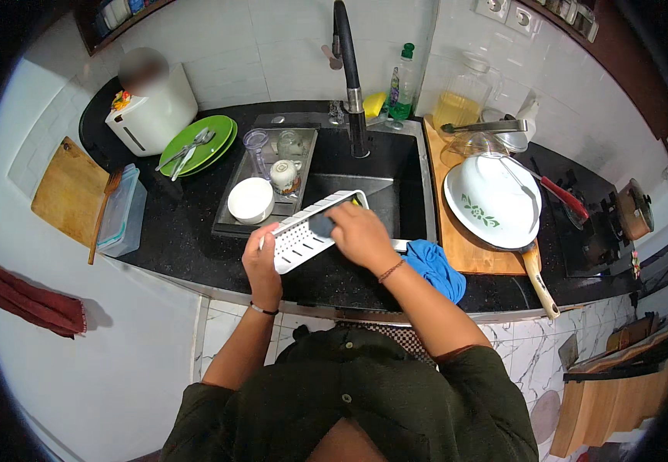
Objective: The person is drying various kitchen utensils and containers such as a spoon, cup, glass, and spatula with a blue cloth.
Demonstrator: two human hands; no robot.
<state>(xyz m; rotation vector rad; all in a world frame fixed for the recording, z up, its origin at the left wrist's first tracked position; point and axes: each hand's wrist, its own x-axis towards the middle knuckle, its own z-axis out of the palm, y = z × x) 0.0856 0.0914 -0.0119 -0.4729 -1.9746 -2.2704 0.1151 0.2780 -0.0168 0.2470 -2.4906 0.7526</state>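
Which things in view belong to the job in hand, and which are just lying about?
In the job:
- white grater, held in the left hand
- dark pad, at the right hand, against the grater

Apparently just lying about:
- green plates with cutlery
- wooden spatula
- chopping board
- white toaster

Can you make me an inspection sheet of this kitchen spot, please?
Surface: black, speckled counter with a sink.
Job's things: white tray, holed, slotted, tilted; dark pad against it.
Clutter: green plates bearing cutlery, bowl, mug, blue cloth, white pan.
Grips: left grip holds the tray's left end; right grip holds the pad.
Cables: nothing seen.
Surroundings: tiled wall, sockets, red towel.
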